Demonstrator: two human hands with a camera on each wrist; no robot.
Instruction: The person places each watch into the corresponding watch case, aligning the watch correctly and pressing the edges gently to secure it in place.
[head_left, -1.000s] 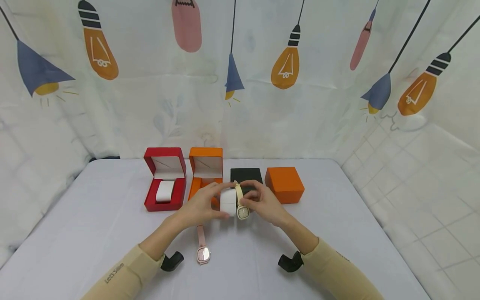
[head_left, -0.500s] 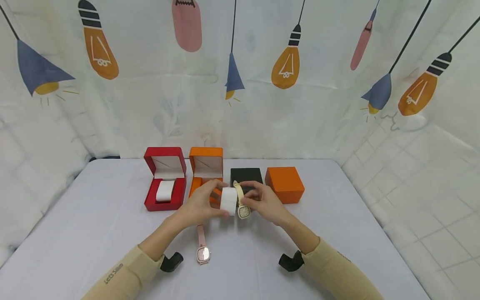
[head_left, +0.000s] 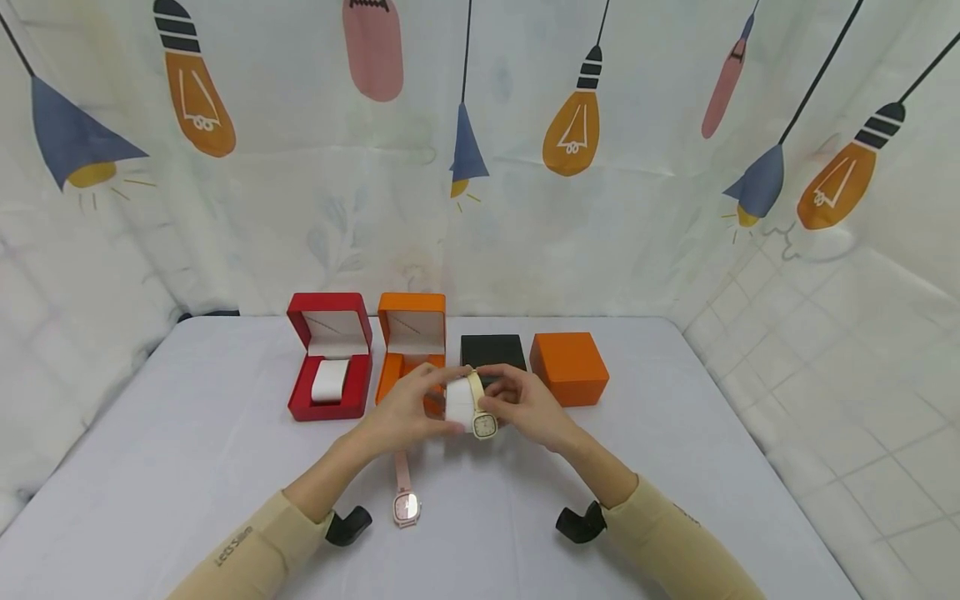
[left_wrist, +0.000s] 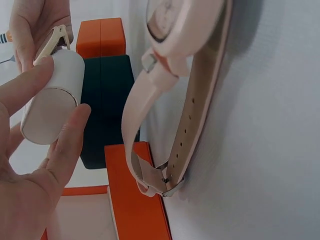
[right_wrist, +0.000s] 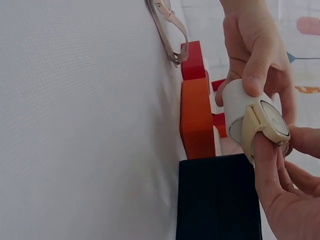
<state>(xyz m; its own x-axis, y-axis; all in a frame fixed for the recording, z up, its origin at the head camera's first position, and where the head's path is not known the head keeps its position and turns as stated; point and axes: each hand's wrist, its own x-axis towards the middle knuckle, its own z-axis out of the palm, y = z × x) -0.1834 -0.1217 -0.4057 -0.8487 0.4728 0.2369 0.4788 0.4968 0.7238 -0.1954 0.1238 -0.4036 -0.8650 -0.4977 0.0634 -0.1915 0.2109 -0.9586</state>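
My left hand [head_left: 401, 408] holds a white watch cushion [head_left: 458, 402] between thumb and fingers, above the table. At its right end, my right hand [head_left: 536, 410] pinches a cream wristwatch [head_left: 485, 426] by the strap and case. In the right wrist view, the watch's strap loop [right_wrist: 251, 131] sits over the end of the cushion [right_wrist: 236, 105]; how far it is on cannot be told. The strap's buckle [left_wrist: 61, 34] shows in the left wrist view. A pink wristwatch [head_left: 406, 507] lies on the table nearer the body.
An open red box [head_left: 298, 392] with a white cushion [head_left: 330, 381] stands at the back left. Beside it is an open orange box [head_left: 412, 301], partly hidden by the left hand. A black box [head_left: 491, 346] and a closed orange box [head_left: 570, 371] stand further right.
The cushion has shifted slightly right and the watch slightly left, so the strap now overlaps the cushion's right end. The left fingertips have reached over to the strap's top.
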